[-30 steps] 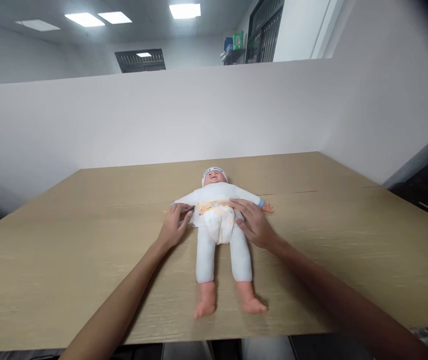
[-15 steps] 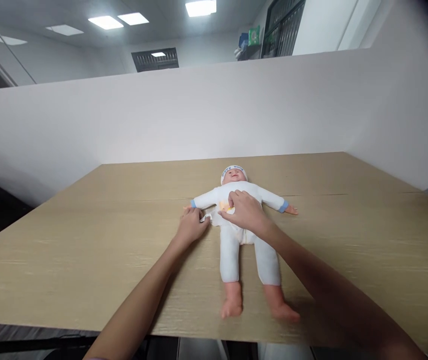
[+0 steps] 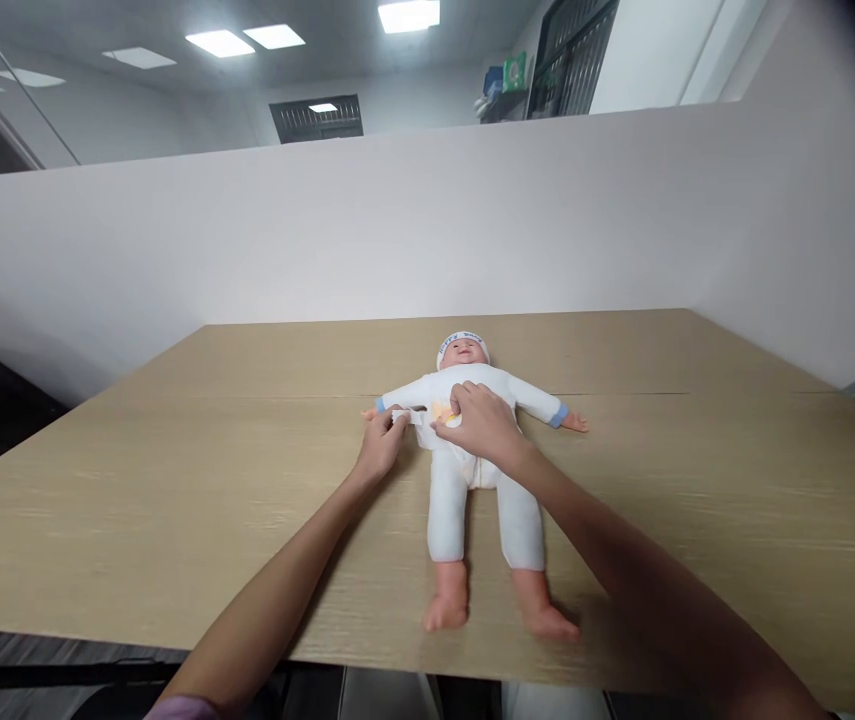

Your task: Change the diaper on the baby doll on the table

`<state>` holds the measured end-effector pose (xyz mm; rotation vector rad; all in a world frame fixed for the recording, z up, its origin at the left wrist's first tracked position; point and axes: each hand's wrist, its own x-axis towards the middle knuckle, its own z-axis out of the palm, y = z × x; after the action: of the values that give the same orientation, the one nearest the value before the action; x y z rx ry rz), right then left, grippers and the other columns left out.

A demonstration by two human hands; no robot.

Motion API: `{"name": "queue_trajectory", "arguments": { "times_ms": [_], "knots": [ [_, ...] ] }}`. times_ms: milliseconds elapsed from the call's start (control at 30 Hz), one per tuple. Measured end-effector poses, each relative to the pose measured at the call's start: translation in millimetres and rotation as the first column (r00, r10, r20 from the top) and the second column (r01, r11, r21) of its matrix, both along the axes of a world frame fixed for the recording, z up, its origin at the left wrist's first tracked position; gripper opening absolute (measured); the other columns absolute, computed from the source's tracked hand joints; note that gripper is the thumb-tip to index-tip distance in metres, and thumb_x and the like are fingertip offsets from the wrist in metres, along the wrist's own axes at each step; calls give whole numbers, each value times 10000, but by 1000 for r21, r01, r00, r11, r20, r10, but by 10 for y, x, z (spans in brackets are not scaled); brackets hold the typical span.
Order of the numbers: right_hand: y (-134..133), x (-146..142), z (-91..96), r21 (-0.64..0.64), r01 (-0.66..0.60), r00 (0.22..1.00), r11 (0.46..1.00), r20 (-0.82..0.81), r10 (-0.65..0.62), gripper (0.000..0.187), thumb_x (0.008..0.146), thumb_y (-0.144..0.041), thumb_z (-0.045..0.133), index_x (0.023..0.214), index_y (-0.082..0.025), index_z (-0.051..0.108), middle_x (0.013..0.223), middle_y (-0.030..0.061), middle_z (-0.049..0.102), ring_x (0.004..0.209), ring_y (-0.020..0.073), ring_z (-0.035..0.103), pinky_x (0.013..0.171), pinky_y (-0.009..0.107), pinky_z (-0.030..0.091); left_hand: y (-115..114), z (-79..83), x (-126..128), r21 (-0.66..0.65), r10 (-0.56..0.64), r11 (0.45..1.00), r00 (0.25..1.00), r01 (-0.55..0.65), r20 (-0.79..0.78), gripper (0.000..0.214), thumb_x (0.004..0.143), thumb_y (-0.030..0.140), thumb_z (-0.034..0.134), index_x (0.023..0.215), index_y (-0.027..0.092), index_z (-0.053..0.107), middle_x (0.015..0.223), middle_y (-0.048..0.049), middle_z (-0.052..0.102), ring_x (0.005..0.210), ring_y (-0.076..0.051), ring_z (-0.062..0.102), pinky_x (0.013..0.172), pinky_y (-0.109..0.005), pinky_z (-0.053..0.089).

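A baby doll (image 3: 472,470) in a white suit and a white cap lies on its back on the wooden table (image 3: 172,480), head away from me, arms spread. It wears a white diaper (image 3: 442,420) with a yellow pattern at the waist. My left hand (image 3: 380,445) pinches the diaper's tab at the doll's left side, fingers closed on it. My right hand (image 3: 481,425) rests on the doll's belly with fingers curled, pressing the diaper front down.
A white partition wall (image 3: 397,240) stands along the table's far edge and right side. The table's near edge (image 3: 322,655) runs just below the doll's feet. Ceiling lights and a dark window show above the partition.
My right hand moved from the doll's right hip across onto its belly. My left hand took hold of the diaper tab and lifted it toward the waist. The view shifted left.
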<state>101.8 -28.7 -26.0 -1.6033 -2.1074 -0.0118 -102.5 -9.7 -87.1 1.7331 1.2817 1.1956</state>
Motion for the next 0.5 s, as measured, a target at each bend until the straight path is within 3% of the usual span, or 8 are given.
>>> {"name": "queue_trajectory", "arguments": {
  "times_ms": [233, 333, 400, 500],
  "knots": [
    [-31, 2, -10, 45, -23, 1000, 999, -19, 24, 254, 832, -387, 722, 837, -242, 514, 898, 51, 648, 867, 259, 572, 721, 359, 366, -66, 5, 103, 23, -21, 1000, 994, 19, 106, 373, 930, 485, 501, 677, 218, 440, 670, 25, 425, 673, -155, 423, 654, -281, 354],
    [-79, 45, 22, 147, -193, 980, 970, -19, 198, 145, 902, -336, 668, 925, -229, 572, 952, 61, 675, 944, 266, 583, 846, 389, 397, -37, 4, 81, 16, 5, 1000, 992, -7, 127, 370, 912, 471, 515, 657, 219, 425, 656, 29, 408, 667, -153, 406, 654, -282, 345],
    [-95, 93, 64, 153, -398, 915, 905, -10, 404, 101, 952, -318, 621, 1002, -229, 619, 1014, 60, 704, 1009, 260, 599, 939, 407, 405, -18, -1, 61, 12, 21, 1000, 991, -23, 134, 364, 903, 466, 518, 652, 218, 427, 654, 29, 410, 675, -154, 408, 665, -285, 347],
    [-59, 155, 127, 48, -660, 750, 749, -14, 662, 146, 987, -309, 573, 1038, -246, 695, 1055, 35, 746, 1042, 228, 630, 1018, 397, 419, 0, -18, 43, 3, 34, 999, 989, -35, 144, 356, 899, 465, 515, 660, 219, 421, 658, 30, 413, 686, -155, 413, 680, -288, 356]
  ]
}}
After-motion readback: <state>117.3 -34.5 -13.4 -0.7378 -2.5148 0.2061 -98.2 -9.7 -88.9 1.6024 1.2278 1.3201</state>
